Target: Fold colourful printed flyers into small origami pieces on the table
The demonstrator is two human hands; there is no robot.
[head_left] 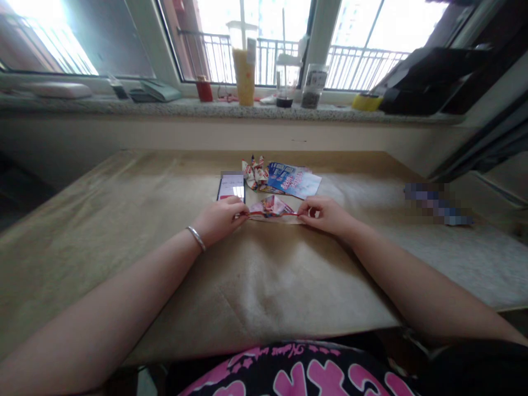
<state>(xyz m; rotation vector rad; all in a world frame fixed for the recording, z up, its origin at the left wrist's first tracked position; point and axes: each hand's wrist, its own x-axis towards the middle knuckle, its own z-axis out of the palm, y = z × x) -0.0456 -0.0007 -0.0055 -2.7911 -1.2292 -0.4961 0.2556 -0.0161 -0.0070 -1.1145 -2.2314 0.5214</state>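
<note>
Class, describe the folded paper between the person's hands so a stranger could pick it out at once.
Below the granite windowsill lies a brown-paper-covered table. Near its middle, in front of a phone and blue leaflets, sits a folded pink-printed paper. Unlike its neighbours, it is pinched at both ends by the left hand and right hand.

A pixelated object [437,203] at 3 o'clock on the table [264,286] cannot be identified. The top of a phone [231,186] is also blurred, and the print on leaflets [293,180] at 12 o'clock is too small to read. Hands [218,220] [324,215] hide both ends of a folded paper [270,208]. A black machine [429,80] at 2 o'clock and a printed shirt [297,374] at 6 o'clock run out of frame.
</note>
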